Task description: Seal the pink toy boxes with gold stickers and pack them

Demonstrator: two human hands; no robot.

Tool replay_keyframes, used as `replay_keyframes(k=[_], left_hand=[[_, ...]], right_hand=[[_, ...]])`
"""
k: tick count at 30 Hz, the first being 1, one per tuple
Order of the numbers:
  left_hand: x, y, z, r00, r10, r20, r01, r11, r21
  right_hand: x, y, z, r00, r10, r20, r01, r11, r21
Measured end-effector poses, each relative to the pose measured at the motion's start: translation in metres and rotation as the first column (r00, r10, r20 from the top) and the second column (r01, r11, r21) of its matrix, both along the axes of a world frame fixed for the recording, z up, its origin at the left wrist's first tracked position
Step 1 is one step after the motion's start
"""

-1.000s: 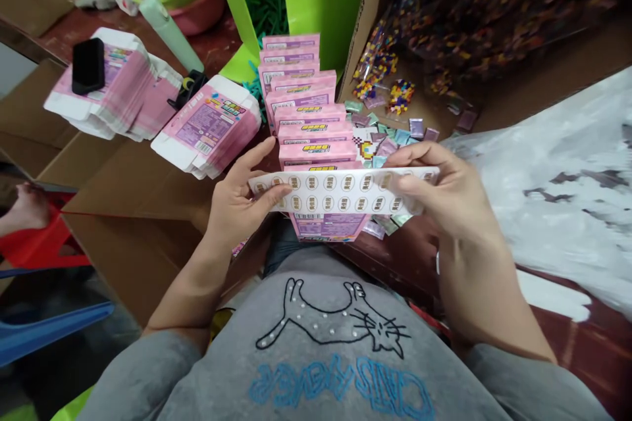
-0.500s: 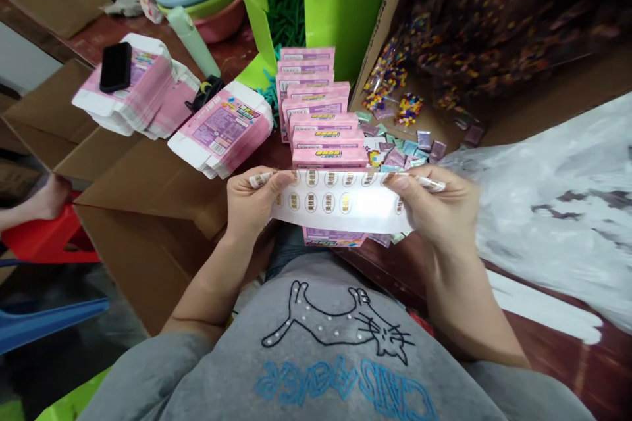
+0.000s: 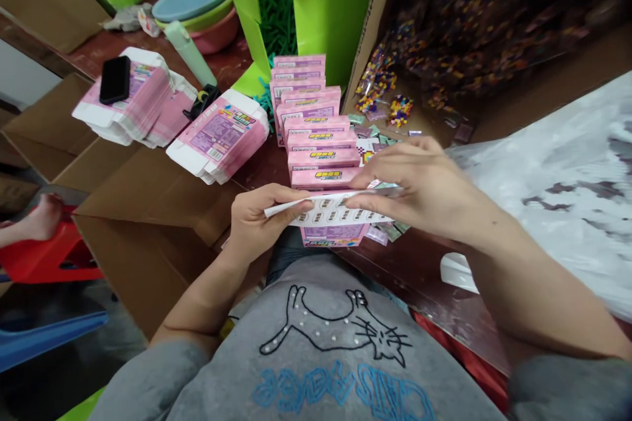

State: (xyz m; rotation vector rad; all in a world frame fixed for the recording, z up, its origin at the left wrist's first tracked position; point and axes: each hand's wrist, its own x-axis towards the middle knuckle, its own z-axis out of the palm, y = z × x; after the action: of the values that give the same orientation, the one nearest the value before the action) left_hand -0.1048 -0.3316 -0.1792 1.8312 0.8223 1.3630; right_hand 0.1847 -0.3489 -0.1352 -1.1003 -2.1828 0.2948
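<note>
A white sticker sheet (image 3: 323, 212) with rows of oval printed labels is stretched between my hands, in front of my chest. My left hand (image 3: 261, 218) pinches its left end between thumb and fingers. Over the right part of the sheet, my right hand (image 3: 412, 181) has thumb and forefinger closed on it near the printed labels; whether a single sticker is between them I cannot tell. Just behind the sheet stands a row of pink boxes (image 3: 323, 159), and a pink box face (image 3: 333, 235) shows below its lower edge.
Flat pink cartons (image 3: 222, 131) lie stacked at left, one pile bearing a black phone (image 3: 115, 79). A large cardboard box (image 3: 368, 33) holds colourful beads (image 3: 401, 109). White plastic (image 3: 553, 191) spreads at right. A person's foot (image 3: 42, 217) rests on a red stool (image 3: 49, 256).
My right hand has left the sheet's right end and moved left and inward over it. The sheet is now tilted flatter. My left hand keeps its hold.
</note>
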Motion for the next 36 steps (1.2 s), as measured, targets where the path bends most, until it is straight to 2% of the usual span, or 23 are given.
replay_keyframes(k=[2,4,7,10,12,16,19,24,27,31,36], left_hand=[[0.003,-0.002,0.002,0.999,-0.043,-0.006,0.044,0.998,0.037],[0.005,-0.001,0.005,0.999,-0.037,-0.009,0.037,0.999,0.040],[0.006,0.003,0.007,1.000,-0.020,-0.011,0.019,0.999,-0.051],[0.005,0.009,0.008,0.999,0.033,-0.011,-0.034,0.987,-0.154],[0.002,0.013,0.009,0.995,0.101,-0.012,-0.102,0.979,-0.177],[-0.012,0.020,0.007,0.977,0.212,0.028,-0.206,0.970,-0.131],[-0.023,0.023,0.003,0.975,0.221,0.024,-0.216,0.968,-0.129],[-0.028,0.023,0.000,0.981,0.194,0.001,-0.191,0.967,-0.168],[-0.031,0.023,-0.001,0.971,0.237,0.000,-0.234,0.960,-0.155],[-0.036,0.024,-0.003,0.964,0.264,-0.021,-0.263,0.947,-0.182],[-0.042,0.022,-0.002,0.958,0.284,-0.049,-0.288,0.936,-0.202]], right_hand=[[-0.004,0.003,0.002,0.995,0.088,0.049,-0.086,0.996,-0.038],[-0.007,0.006,0.000,0.992,0.120,0.049,-0.118,0.992,-0.033],[-0.009,0.011,-0.004,0.986,0.162,0.047,-0.160,0.987,-0.033],[-0.008,0.015,-0.004,0.980,0.197,0.021,-0.194,0.975,-0.111],[-0.002,0.016,-0.003,0.988,0.151,-0.033,-0.154,0.974,-0.163],[0.018,0.010,-0.003,0.984,0.025,-0.175,-0.076,0.953,-0.293],[0.026,0.002,-0.012,0.955,-0.043,-0.293,-0.054,0.947,-0.316],[0.019,-0.005,-0.034,0.877,-0.124,-0.464,-0.028,0.951,-0.307],[0.016,-0.006,-0.041,0.857,-0.141,-0.495,-0.052,0.934,-0.354],[0.017,-0.009,-0.041,0.865,-0.162,-0.476,-0.062,0.905,-0.421],[0.023,-0.015,-0.032,0.885,-0.119,-0.451,-0.035,0.947,-0.318]])
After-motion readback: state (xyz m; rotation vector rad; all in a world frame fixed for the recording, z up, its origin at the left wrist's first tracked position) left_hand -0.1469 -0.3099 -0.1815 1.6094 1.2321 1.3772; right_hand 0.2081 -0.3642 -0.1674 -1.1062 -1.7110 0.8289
